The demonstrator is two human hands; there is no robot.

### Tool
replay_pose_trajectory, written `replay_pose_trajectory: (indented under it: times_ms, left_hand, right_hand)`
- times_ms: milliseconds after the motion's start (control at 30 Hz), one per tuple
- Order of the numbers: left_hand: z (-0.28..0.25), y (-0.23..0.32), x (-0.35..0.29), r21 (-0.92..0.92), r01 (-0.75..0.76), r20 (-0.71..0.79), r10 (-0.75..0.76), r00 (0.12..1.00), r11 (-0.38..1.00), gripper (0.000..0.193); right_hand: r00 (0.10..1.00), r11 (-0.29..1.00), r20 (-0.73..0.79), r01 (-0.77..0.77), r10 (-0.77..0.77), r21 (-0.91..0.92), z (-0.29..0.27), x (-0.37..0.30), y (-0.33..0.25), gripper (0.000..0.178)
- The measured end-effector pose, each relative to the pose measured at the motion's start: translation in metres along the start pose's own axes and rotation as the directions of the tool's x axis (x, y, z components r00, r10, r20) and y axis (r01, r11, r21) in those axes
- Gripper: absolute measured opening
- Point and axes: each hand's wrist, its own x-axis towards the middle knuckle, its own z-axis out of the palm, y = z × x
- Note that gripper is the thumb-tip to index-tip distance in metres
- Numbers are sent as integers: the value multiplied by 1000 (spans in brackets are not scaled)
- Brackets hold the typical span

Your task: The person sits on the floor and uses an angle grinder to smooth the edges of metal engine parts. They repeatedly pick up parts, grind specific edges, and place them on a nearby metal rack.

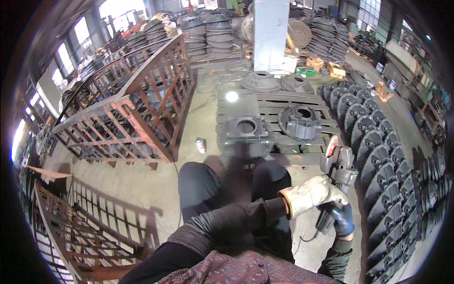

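An angle grinder (341,163) is held upright to the right of my knees, its disc (332,145) at the top. My left hand (316,192), in a pale work glove, reaches across my body and closes around the tool near its head. Lower down, my right hand (344,220) in a dark blue glove grips the grinder's body; its fingers are partly hidden. A cord runs from the lower end. Ahead of my knees, a dark metal casting (244,136) with a round opening sits on the pallet, and a second casting (301,123) lies to its right.
A slatted wooden pallet (289,158) bears the castings. Rows of dark flanged castings (371,151) stand along the right. A rusty metal cage (142,125) holds parts on the left. A small can (201,145) stands on the floor. A pale pillar (270,35) rises behind.
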Motion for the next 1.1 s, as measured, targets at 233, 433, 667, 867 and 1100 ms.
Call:
replay_pose_trajectory:
  times_ms: [233, 433, 667, 867, 1100]
  left_hand:
    - [31, -14, 2, -147, 289, -192, -314, 930, 946, 26]
    - [29, -52, 23, -417, 233, -210, -343, 915, 878, 40]
    - [-78, -54, -1, 328, 98, -238, -18, 971, 940, 38]
    - [-246, -17, -120, 418, 140, -674, 203, 711, 898, 43]
    - [-361, -124, -190, 72, 444, -762, -238, 602, 893, 40]
  right_hand:
    - [942, 957, -336, -84, -15, -277, 36, 3, 15, 34]
    - [924, 973, -380, -44, -45, -224, 47, 16, 14, 36]
    - [836, 981, -522, 90, -168, -173, 17, 22, 33, 36]
    - [702, 870, -565, 165, -434, -464, -35, 30, 8, 45]
    - [842, 905, -537, -268, 54, -329, -65, 115, 74, 39]
